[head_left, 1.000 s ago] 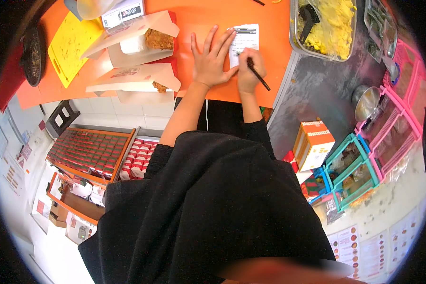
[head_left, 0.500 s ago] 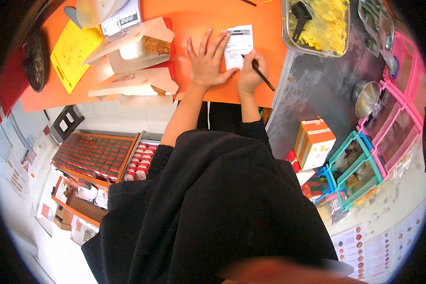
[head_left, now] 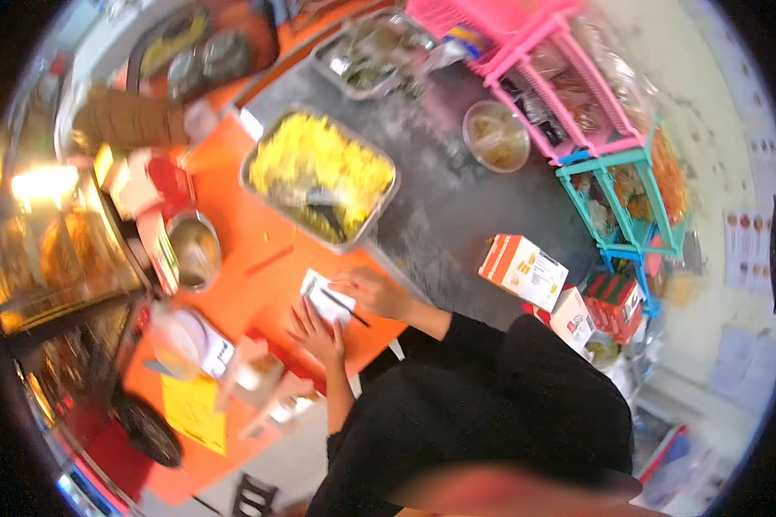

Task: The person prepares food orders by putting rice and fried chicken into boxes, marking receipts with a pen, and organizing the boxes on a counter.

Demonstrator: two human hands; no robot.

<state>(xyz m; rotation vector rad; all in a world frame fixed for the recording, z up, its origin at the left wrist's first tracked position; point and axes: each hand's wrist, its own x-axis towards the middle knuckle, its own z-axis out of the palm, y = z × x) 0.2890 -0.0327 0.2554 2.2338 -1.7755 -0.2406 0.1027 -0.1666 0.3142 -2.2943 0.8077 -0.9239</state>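
Note:
My left hand [head_left: 321, 339] lies with its fingers spread on the orange table, at the near edge of a white printed slip of paper [head_left: 340, 315]. On the slip's other side is my right hand [head_left: 372, 291], its fingers closed at a slim black pen [head_left: 355, 315] that slants across the paper. Motion blur softens the fingertips, and the print cannot be read. Left of my hands, open cartons [head_left: 254, 370] stand beside a yellow cutting board [head_left: 197, 414]. Beyond the slip sits a metal tray of yellow food [head_left: 315, 164] with a black utensil [head_left: 326, 214] in it.
A steel pot [head_left: 194, 250] and a lit glass food case [head_left: 56, 250] stand to the left. Right, on the grey counter, are a round tub [head_left: 496, 136], an orange-and-white box [head_left: 523, 271] and pink and teal baskets [head_left: 608, 164]. A black pan [head_left: 149, 431] lies at the lower left.
My view has swung round, bringing the glass case and pot in and shifting the tray toward the middle. Both hands stay at the slip. The pen now lies more along the slip's length.

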